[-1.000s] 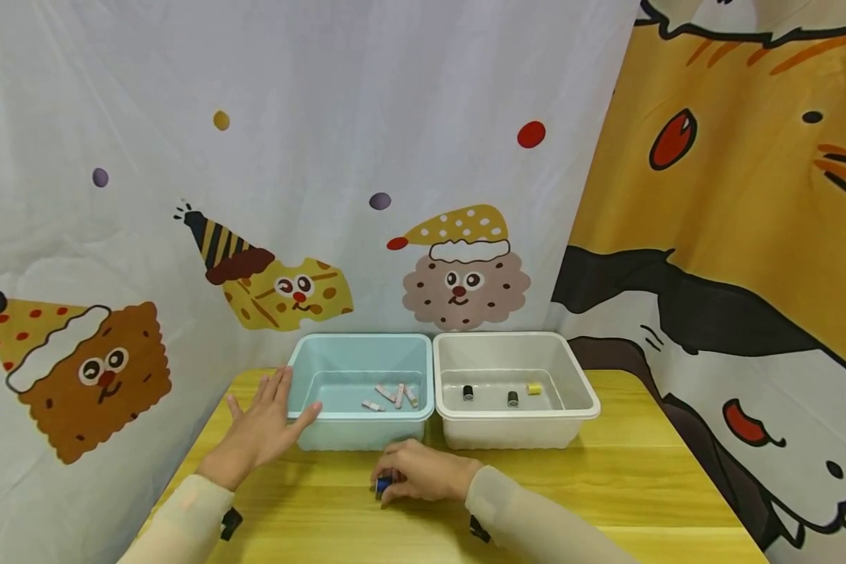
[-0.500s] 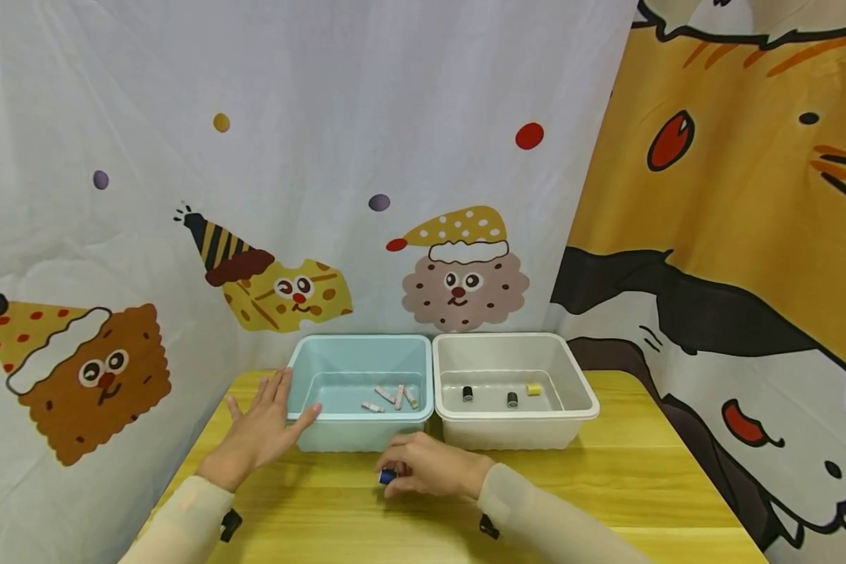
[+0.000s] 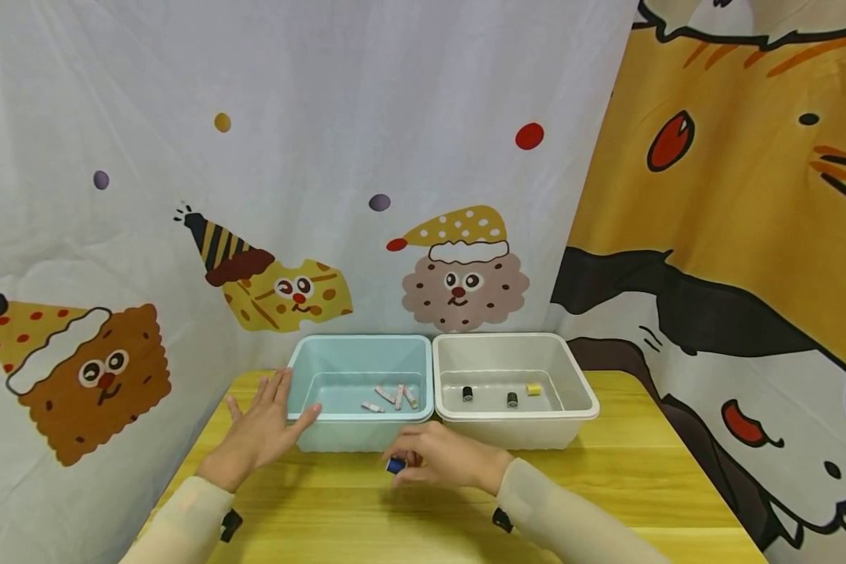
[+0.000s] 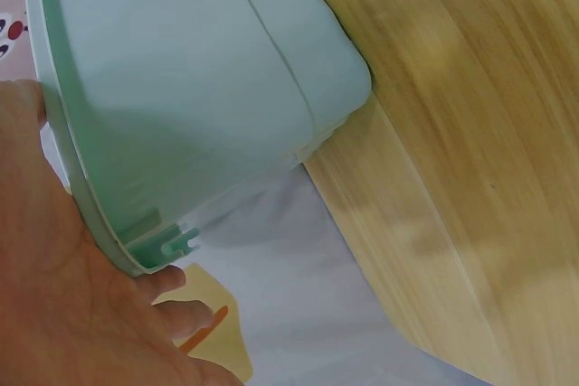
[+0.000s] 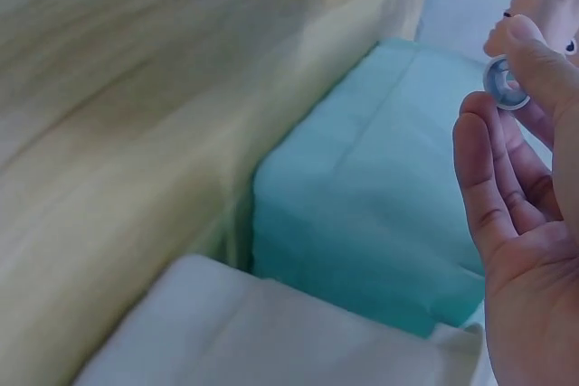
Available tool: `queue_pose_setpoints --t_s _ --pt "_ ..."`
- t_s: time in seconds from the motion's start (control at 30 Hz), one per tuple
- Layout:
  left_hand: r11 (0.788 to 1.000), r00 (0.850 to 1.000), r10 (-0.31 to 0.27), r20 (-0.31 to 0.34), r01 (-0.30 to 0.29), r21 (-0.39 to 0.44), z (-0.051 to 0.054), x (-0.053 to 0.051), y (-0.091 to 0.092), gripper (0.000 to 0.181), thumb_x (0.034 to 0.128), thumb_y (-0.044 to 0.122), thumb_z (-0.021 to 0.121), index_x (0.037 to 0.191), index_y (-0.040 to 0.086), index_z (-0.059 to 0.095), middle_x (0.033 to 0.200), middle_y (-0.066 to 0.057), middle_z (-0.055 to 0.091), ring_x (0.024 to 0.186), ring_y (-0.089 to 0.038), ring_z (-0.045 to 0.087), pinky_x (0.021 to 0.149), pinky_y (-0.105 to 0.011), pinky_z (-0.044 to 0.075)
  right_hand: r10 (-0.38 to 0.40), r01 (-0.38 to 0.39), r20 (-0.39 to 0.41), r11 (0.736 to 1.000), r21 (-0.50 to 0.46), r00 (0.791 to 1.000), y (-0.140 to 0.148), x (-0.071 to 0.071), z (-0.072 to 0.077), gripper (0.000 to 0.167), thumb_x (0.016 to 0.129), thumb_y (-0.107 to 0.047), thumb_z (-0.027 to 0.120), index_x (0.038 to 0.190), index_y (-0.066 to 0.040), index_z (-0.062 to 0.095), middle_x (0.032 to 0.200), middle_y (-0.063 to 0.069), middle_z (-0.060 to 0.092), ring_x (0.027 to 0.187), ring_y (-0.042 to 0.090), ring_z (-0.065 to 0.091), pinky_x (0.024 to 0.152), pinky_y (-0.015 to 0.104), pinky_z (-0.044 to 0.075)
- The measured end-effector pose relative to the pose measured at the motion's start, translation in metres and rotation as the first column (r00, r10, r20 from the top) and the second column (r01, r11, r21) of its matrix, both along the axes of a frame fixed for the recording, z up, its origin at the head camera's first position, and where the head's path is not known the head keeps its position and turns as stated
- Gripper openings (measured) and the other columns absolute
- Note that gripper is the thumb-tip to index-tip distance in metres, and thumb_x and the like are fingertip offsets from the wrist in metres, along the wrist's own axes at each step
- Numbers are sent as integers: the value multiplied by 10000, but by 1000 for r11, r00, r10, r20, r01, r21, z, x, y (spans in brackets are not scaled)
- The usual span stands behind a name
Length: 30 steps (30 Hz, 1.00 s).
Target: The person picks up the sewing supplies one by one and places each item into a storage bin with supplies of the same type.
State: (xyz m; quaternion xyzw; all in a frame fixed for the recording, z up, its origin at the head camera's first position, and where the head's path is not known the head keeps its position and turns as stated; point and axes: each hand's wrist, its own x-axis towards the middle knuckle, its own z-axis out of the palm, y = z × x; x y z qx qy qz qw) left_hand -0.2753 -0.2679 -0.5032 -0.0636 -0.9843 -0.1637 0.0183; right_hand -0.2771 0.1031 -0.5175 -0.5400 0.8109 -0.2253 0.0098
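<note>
My right hand (image 3: 451,458) pinches a small spool of blue thread (image 3: 396,465) between thumb and fingers, above the table just in front of the light blue bin (image 3: 363,429). In the right wrist view the spool (image 5: 506,84) shows its round end with a hole. My left hand (image 3: 261,427) lies with spread fingers against the left front corner of the blue bin; the left wrist view shows the palm (image 4: 54,259) at the bin's rim (image 4: 77,169). Several small pale pink sticks (image 3: 399,396) lie inside that bin.
A white bin (image 3: 511,433) stands directly right of the blue one. Inside it lie two dark spools (image 3: 512,399) and a yellow spool (image 3: 533,388). Both bins are near the back of the wooden table (image 3: 606,486), before a printed curtain (image 3: 310,117).
My right hand has lifted the blue spool and carried it a little forward and to the right, towards the bins. My left hand has stayed in place.
</note>
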Motion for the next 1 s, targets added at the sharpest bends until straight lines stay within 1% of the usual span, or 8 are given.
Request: queue_pose_setpoints --t_s 0.17,0.3,0.37,0.5,0.63,0.7,0.83,1.0 --pt "1000 1000 2 4 -3 11 -2 -1 -1 1190 1123 874 413 1865 -6 112 1953 -275 112 1792 -615 81 1222 -1039 -71 7 -7 -22 1000 -5 1000 6 1 11 383 1092 -359 836 1397 -129 819 1148 -18 786 922 -109 642 839 11 550" --pt "1000 1000 3 5 -3 27 -3 0 -2 1198 1119 875 425 1864 -9 111 1955 -274 97 1804 -600 9 1222 -1029 -106 9 -11 -68 999 -34 998 11 2 23 380 1075 -363 850 1359 -112 827 1111 -19 777 895 -48 670 824 15 549" --pt "999 1000 2 0 -2 34 -2 0 -2 1197 1119 871 436 1863 -12 118 1953 -281 102 1802 -604 5 1219 -1031 -108 6 -10 -91 999 -48 996 14 1 28 364 1075 -362 852 1344 -117 831 1085 -24 762 880 -29 675 815 18 548" --pt "999 1000 4 4 -4 37 -1 0 -2 1195 1119 872 433 1865 -6 116 1955 -276 92 1803 -602 -2 1222 -1028 -112 -5 -2 -118 998 -59 993 21 -3 38 342 1082 -363 844 1335 -134 830 1050 -42 739 860 -40 653 805 39 566" --pt "999 1000 5 4 -5 35 0 0 -2 1192 1121 869 435 1865 -6 115 1957 -276 79 1801 -607 -6 1218 -1030 -115 -35 26 -139 997 -67 990 29 -9 48 339 1066 -350 865 1326 -136 829 1032 -38 738 851 2 664 795 100 607" --pt "999 1000 7 4 -8 33 0 0 -2 1192 1120 871 436 1867 -1 114 1959 -271 73 1803 -604 -11 1219 -1029 -119 -48 37 -141 997 -74 989 34 -11 52 346 1051 -316 891 1327 -117 830 1024 -28 738 854 15 669 791 125 623" --pt "1000 1000 7 8 -8 29 -1 -1 -1 1197 1116 877 438 1869 7 108 1962 -265 59 1803 -603 -21 1217 -1030 -124 -69 59 -132 995 -77 989 45 -16 59 364 1044 -277 908 1361 -117 825 1053 -40 748 875 -21 671 790 140 637" --pt "1000 1000 9 4 -9 20 -1 -1 -1 1193 1116 873 443 1869 9 115 1961 -269 46 1800 -608 -27 1215 -1035 -108 -85 73 -160 994 -79 983 56 -24 66 337 1055 -266 891 1357 -130 826 1069 -28 758 886 -18 691 802 140 637"
